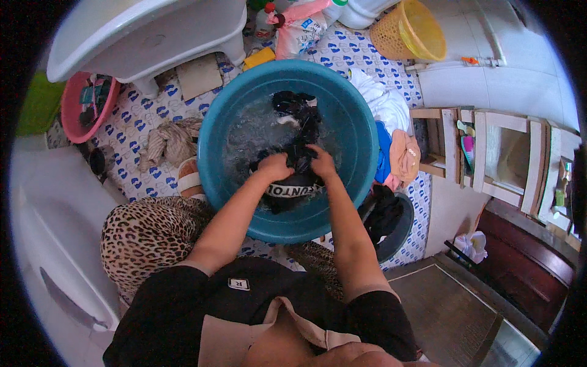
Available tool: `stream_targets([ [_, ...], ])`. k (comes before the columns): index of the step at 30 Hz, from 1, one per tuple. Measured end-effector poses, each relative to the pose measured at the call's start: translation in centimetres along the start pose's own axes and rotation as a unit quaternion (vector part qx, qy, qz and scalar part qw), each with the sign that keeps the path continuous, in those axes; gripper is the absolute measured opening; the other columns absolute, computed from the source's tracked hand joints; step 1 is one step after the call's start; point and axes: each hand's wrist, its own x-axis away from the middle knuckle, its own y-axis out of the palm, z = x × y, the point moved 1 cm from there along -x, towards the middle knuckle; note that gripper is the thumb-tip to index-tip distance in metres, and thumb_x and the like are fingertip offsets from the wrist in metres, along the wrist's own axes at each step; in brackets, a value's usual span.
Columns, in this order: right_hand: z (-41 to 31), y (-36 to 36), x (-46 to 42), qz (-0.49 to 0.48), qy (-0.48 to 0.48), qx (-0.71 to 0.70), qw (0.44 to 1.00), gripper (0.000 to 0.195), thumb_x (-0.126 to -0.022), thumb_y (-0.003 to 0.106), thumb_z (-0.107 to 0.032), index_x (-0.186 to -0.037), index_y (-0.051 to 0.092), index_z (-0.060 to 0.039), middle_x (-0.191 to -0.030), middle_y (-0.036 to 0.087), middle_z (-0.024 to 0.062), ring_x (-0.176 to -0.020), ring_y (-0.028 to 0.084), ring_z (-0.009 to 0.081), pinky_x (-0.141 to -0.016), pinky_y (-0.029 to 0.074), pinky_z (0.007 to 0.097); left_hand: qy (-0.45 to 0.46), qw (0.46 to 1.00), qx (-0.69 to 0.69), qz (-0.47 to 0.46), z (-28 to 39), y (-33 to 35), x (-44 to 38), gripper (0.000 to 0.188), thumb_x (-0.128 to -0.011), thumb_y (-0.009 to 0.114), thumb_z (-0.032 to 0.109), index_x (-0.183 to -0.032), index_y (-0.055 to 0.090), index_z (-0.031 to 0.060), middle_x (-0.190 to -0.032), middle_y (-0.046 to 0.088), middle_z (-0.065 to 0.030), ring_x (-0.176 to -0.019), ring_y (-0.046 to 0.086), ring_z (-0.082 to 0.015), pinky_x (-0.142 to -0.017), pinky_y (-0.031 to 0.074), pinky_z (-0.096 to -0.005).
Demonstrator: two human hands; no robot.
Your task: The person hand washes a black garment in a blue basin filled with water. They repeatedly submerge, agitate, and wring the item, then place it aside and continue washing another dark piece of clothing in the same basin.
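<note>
A large round teal plastic basin [216,183] stands on the floor before me, with sudsy water [250,117] inside. In the water lies a wet black garment [305,130] with whitish patches and a light band bearing letters. My left hand [275,167] grips its near part, fingers curled into the dark cloth. On the other side my right hand [322,161] holds the same garment, its fingertips partly hidden by the fabric. Both forearms reach over the basin's near rim. How much of the cloth is under water I cannot tell.
Right of the basin lie a white cloth [383,103], a blue cloth [383,149], a tan garment [403,158] and a dark tub [406,229] of black clothes. Leftward are a striped cloth [172,140] and a pink basin [66,108]. A white washbasin [156,41] and yellow basket [390,34] stand beyond.
</note>
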Motion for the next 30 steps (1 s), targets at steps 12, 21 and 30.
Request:
stream_targets([
  [12, -1.0, -3.0, -1.4, 0.145, 0.059, -0.108, 0.982, 0.1, -0.066, 0.079, -0.059, -0.134, 0.044, 0.0053, -0.127, 0.055, 0.0188, -0.118, 0.053, 0.0275, -0.1, 0.041, 0.0372, 0.116, 0.97, -0.194, -0.095, 3.4, 6.6, 4.0, 0.064, -0.078, 0.067, 0.027, -0.138, 0.048, 0.0119, -0.139, 0.045, -0.0142, -0.129, 0.043, -0.0351, -0.099, 0.044, -0.048],
  [21, -7.6, 1.2, 1.3, -0.143, 0.167, -0.33, 0.918, 0.089, -0.066, 0.086, -0.032, -0.133, 0.044, 0.0095, -0.131, 0.053, 0.0214, -0.12, 0.052, 0.0316, -0.099, 0.043, 0.0405, 0.226, 0.96, 0.019, -0.165, 3.1, 4.7, 2.7, 0.044, -0.081, 0.062, 0.029, -0.119, 0.064, 0.0066, -0.12, 0.063, -0.0147, -0.109, 0.059, -0.0319, -0.092, 0.048, -0.0416],
  [30, -1.5, 4.8, 1.4, 0.052, 0.047, 0.037, 0.997, 0.085, -0.071, 0.079, -0.022, -0.14, 0.035, 0.0015, -0.132, 0.05, 0.0252, -0.117, 0.053, 0.0412, -0.094, 0.048, 0.042, -0.044, 0.756, 0.617, 0.214, -2.0, -2.3, -1.1, 0.07, -0.083, 0.07, 0.033, -0.14, 0.036, 0.0092, -0.13, 0.051, -0.012, -0.115, 0.052, -0.025, -0.098, 0.041, -0.0388],
])
